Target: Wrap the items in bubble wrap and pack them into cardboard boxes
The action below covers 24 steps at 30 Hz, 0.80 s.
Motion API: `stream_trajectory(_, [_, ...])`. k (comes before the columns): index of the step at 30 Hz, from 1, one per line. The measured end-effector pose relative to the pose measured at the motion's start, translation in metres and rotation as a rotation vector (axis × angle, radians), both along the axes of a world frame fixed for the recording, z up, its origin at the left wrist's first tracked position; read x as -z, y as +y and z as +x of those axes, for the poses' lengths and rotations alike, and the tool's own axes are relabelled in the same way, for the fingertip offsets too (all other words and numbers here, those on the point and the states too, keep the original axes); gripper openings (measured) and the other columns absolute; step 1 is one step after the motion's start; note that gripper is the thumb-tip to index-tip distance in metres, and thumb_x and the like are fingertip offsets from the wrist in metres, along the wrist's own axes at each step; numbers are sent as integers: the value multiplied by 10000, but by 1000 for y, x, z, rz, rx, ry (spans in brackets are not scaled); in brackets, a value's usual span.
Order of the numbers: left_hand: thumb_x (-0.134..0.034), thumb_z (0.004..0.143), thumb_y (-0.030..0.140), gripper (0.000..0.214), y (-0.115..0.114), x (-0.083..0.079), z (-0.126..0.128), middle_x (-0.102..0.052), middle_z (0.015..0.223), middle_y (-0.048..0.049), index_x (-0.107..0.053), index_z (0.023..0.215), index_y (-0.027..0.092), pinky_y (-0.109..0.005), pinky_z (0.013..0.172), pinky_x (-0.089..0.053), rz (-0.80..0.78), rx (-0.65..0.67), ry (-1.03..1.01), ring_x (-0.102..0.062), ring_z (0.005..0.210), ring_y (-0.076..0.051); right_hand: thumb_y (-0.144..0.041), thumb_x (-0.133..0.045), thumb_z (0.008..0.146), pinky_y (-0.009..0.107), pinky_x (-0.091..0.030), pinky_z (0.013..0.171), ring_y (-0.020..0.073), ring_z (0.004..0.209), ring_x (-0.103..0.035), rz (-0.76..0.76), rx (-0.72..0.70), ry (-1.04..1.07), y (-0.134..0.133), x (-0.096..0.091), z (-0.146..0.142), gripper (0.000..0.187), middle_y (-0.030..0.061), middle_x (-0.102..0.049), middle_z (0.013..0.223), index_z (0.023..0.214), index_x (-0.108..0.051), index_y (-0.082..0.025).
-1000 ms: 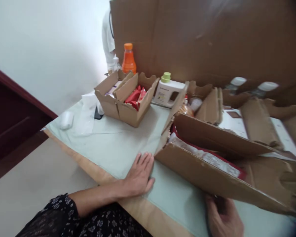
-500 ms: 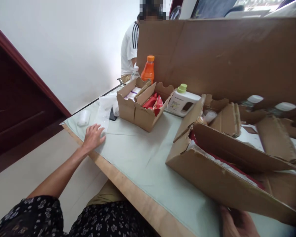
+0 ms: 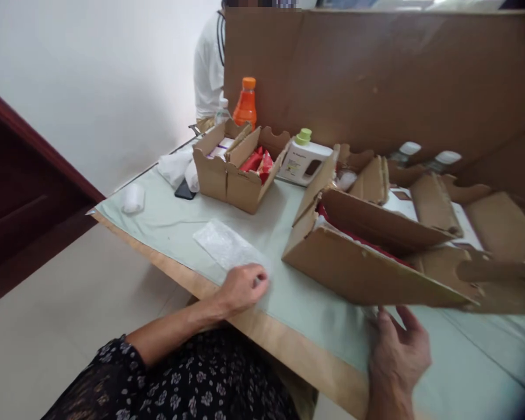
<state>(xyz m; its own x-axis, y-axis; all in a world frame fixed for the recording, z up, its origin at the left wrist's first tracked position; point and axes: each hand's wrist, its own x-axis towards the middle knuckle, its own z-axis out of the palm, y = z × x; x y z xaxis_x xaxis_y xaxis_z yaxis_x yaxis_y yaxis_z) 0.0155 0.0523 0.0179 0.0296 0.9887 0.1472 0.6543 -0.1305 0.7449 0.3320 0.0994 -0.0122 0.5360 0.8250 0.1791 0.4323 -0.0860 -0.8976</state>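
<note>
My left hand (image 3: 245, 284) is closed on the near end of a bubble wrap strip (image 3: 225, 242), which lies flat on the cloth-covered table (image 3: 179, 233). My right hand (image 3: 400, 344) is beside the front bottom edge of the large cardboard box (image 3: 367, 265). Its thumb and forefinger are apart. A small blurred, clear-looking patch shows by the thumb tip, and I cannot make out what it is. The large box has dividers and holds a red and white item, white packs and other goods.
A smaller divided carton (image 3: 231, 184) holds red packets. Around it are an orange bottle (image 3: 245, 105), a white jug with a green cap (image 3: 305, 160), a phone (image 3: 185, 189) and a white roll (image 3: 133, 198). A tall cardboard panel (image 3: 354, 76) stands behind; a person (image 3: 209, 64) is beyond it.
My left hand has moved right along the table edge, drawing the bubble wrap strip away from the phone. My right hand has come further into view at the box's front. The view has shifted.
</note>
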Motion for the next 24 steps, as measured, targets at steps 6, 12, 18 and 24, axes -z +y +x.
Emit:
stream_trajectory(6, [-627, 953, 304, 315, -25, -11, 69, -793, 1223, -53, -732, 1243, 239, -366, 990, -621, 21, 477, -181, -759, 1102, -228, -564, -653, 858, 534, -562, 1027, 371, 1306, -657, 23, -68, -18, -65, 10, -19, 503, 218, -674, 1402, 1193, -686, -189])
stream_trajectory(12, [-520, 958, 203, 280, 4, 7, -7, -732, 1283, -181, -753, 1110, 169, -660, 1118, -483, 134, 170, 54, -638, 1277, -371, -469, -621, 944, 519, -536, 1076, 309, 1271, -659, 23, -286, -179, -76, 8, -32, 326, 147, -710, 1359, 1136, -746, -236])
stream_trajectory(18, [-540, 963, 221, 275, 12, 49, -42, -698, 1322, -191, -730, 1154, 166, -584, 1015, -556, 302, 101, 446, -632, 1239, -381, -349, -551, 994, 518, -519, 1004, 328, 1244, -631, 91, -395, -622, -45, 18, -51, 344, 161, -718, 1309, 1269, -685, -190])
stream_trajectory(24, [-540, 994, 243, 249, 8, 54, -43, -694, 1324, -156, -701, 1176, 195, -509, 1005, -553, 354, 110, 476, -633, 1239, -340, -276, -525, 1017, 452, -485, 960, 310, 1213, -631, 54, -389, -815, -38, 33, -63, 242, 152, -723, 1293, 1182, -677, -186])
